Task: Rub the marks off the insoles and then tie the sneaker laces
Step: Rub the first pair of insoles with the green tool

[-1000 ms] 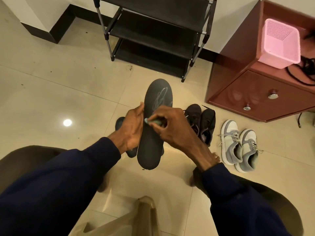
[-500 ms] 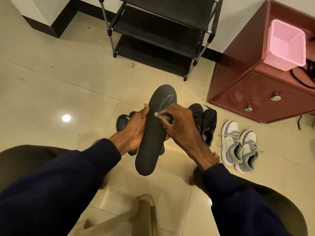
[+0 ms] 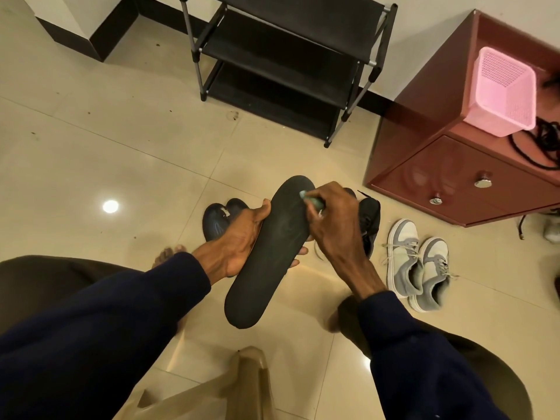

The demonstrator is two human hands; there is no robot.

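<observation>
Rubbing near the toe, the eraser (image 3: 309, 200) is pinched in the right hand (image 3: 336, 225), whose fingers are clenched round it so that its pale tip presses on the insole (image 3: 266, 262). The insole is held in the air at the centre of the frame, toe pointing to the upper right and face turned up, likely so the marks can be seen while they are worked. A faint looped trace shows on its middle, so I judge the rubbing unfinished. The left hand (image 3: 239, 241) grips it from the lower left, thumb on one edge and fingers (image 3: 298, 262) wrapped under to the other, bracing it against the eraser's push. Behind it on the floor (image 3: 91, 147) lie a dark pair (image 3: 218, 222) at left and black shoes (image 3: 371, 216) at right. Further right stand grey sneakers (image 3: 415, 268), lace ends trailing, not yet tied. A rack (image 3: 288, 65) fills the top centre. A cabinet (image 3: 454, 183) bearing a pink basket (image 3: 500, 92) sits at upper right.
</observation>
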